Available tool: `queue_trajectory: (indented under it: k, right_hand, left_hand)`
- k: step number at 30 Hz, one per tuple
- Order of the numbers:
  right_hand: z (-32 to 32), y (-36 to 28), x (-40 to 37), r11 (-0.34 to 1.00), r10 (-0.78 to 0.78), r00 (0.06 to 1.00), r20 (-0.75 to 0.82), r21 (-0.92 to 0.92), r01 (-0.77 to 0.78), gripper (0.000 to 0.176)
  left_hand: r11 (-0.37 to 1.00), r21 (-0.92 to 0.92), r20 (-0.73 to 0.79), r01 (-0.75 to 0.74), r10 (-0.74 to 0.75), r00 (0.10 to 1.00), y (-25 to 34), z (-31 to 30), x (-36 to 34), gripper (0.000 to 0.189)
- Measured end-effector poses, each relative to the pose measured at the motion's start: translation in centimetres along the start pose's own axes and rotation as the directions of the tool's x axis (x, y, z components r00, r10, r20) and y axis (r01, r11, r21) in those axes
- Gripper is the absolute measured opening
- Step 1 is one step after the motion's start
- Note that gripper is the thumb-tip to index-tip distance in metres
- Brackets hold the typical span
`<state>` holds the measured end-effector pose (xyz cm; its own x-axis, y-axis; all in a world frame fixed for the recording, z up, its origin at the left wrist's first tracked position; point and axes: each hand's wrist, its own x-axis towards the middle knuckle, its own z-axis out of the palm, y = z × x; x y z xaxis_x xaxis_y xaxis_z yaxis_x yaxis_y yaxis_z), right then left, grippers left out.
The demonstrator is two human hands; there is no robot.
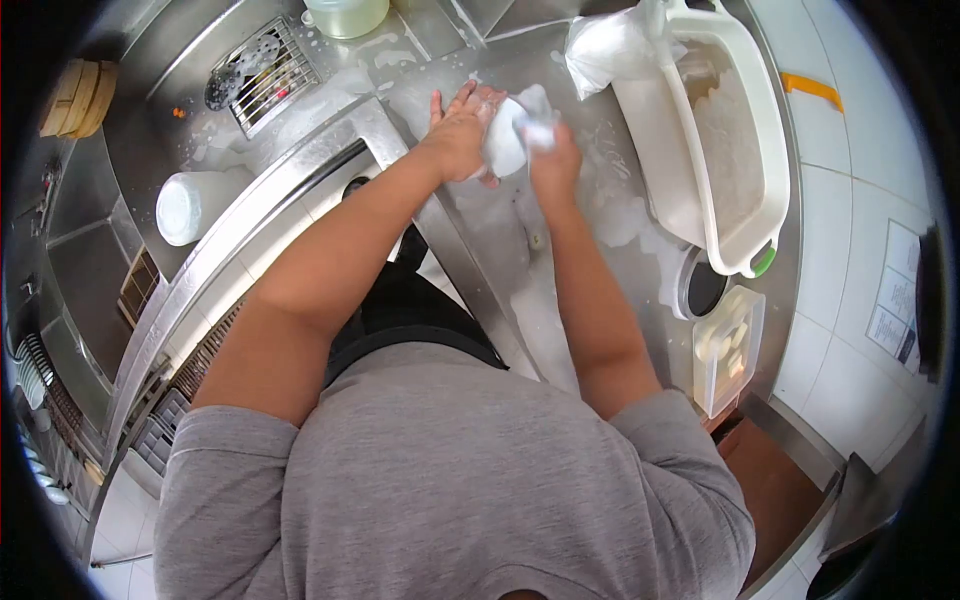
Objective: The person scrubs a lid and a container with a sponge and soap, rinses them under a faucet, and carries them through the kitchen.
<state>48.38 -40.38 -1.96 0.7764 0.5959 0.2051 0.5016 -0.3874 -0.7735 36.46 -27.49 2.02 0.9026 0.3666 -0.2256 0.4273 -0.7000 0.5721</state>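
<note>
My left hand [462, 132] grips a white rounded dish-like item [506, 142] covered in suds, with fingers along its far side and part of the hand beneath it. Against the right side of that item, my right hand [556, 160] is closed and smeared by motion. A small whitish, blurred thing [538, 133] shows at its fingers; its kind cannot be made out. Both hands are over the wet, foamy steel counter [600, 185].
On the right stand a large white tub [650, 150] of cloudy water, a clear bag [603, 55], a round dark-topped container [703, 284] and a clear plastic box [728, 350]. A drain grate [275, 80] and a white container [190, 210] are on the left.
</note>
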Motion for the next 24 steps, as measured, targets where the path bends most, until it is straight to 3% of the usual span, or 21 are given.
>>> queue_trajectory:
  k: [3,7,10,12,13,15,18,22,24]
  right_hand:
    - [-1.1,-1.1,-3.8,0.995,-0.102,0.995,0.011,0.009,0.102,0.019]
    - [0.0,0.0,1.6,0.997,0.077,0.995,0.067,0.001,-0.077,0.018]
    - [0.7,0.8,2.6,0.998,-0.024,0.998,0.055,0.066,0.021,0.017]
    - [-0.2,0.5,-1.0,0.965,-0.146,0.988,0.057,-0.214,0.155,0.019]
    - [-0.3,0.3,-2.2,0.964,-0.151,0.987,0.055,-0.212,0.159,0.019]
    - [-1.0,-0.2,-4.7,0.912,-0.295,0.95,0.106,-0.266,0.313,0.02]
    - [-2.7,-0.4,-2.4,0.957,-0.175,0.975,0.136,-0.211,0.201,0.019]
    - [-1.2,-0.2,-3.8,0.936,-0.263,0.965,0.021,-0.236,0.26,0.023]
    - [-1.7,-0.8,-5.4,0.856,-0.355,0.902,0.247,-0.302,0.42,0.032]
  left_hand:
    - [1.0,0.013,-0.009,0.013,-0.013,1.0,-0.2,0.0,0.3,0.122]
    - [1.0,0.015,-0.008,0.004,-0.004,1.0,-0.2,0.4,0.3,0.122]
    - [1.0,0.004,-0.001,-0.003,0.003,1.0,-0.2,0.3,0.2,0.123]
    - [1.0,0.022,-0.003,0.005,-0.005,1.0,-0.2,0.4,0.4,0.123]
    - [0.999,0.03,0.002,0.014,-0.014,1.0,-0.3,0.5,0.5,0.124]
    - [0.999,0.032,0.008,0.001,-0.002,1.0,-0.5,0.5,0.4,0.125]
    - [0.999,0.035,0.002,-0.009,0.009,1.0,-0.5,0.8,0.6,0.126]
    - [0.999,0.036,0.001,0.003,-0.003,1.0,-0.6,0.9,0.6,0.128]
    - [0.999,0.051,0.014,-0.007,0.006,1.0,-0.8,1.0,0.7,0.128]
